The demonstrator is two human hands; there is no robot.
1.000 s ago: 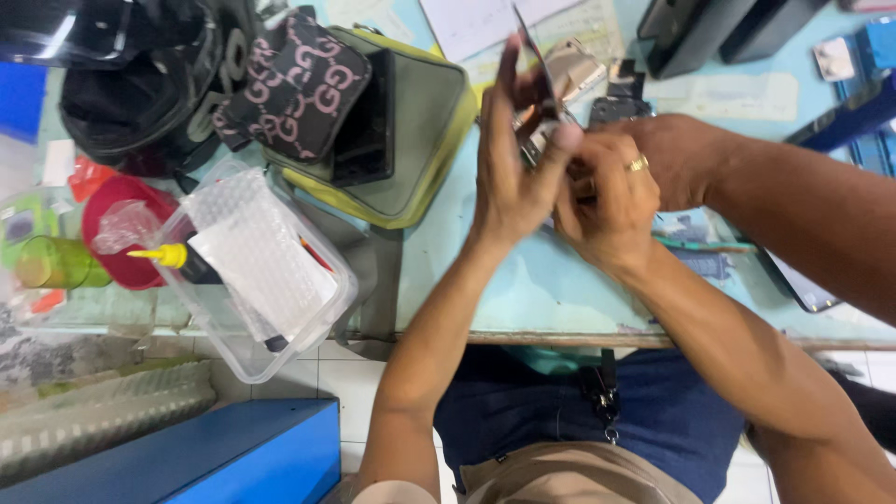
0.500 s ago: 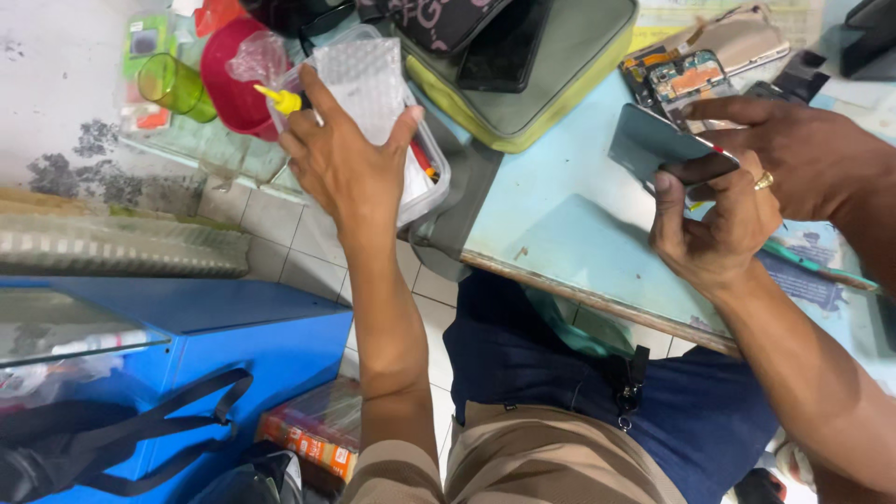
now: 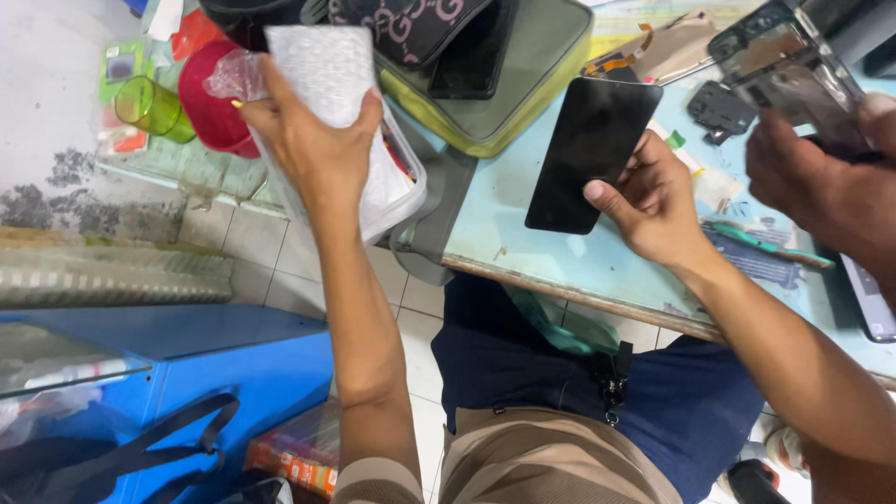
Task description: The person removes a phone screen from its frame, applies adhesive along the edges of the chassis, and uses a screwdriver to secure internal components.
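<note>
My left hand [image 3: 317, 140] grips a white bubble-wrap sheet [image 3: 327, 70] above a clear plastic container [image 3: 403, 191] at the table's left end. My right hand [image 3: 653, 205] holds a black phone screen panel [image 3: 588, 149] by its lower right edge, tilted over the light blue table [image 3: 523, 243]. To the right, another person's hand [image 3: 821, 177] holds an opened phone frame [image 3: 789, 65] with its insides showing.
An olive case [image 3: 541, 75] with a patterned pouch [image 3: 411, 23] on it lies at the back. A red bowl [image 3: 210, 103] and a green cup [image 3: 154, 107] stand at the left. Small parts [image 3: 719, 107] and a green tool [image 3: 765, 245] lie near my right hand. A blue box [image 3: 233, 373] is on the floor.
My left hand left the phone, reached left to the container and lifted the bubble-wrap sheet. The black screen panel is now apart from the frame, held by my right hand alone.
</note>
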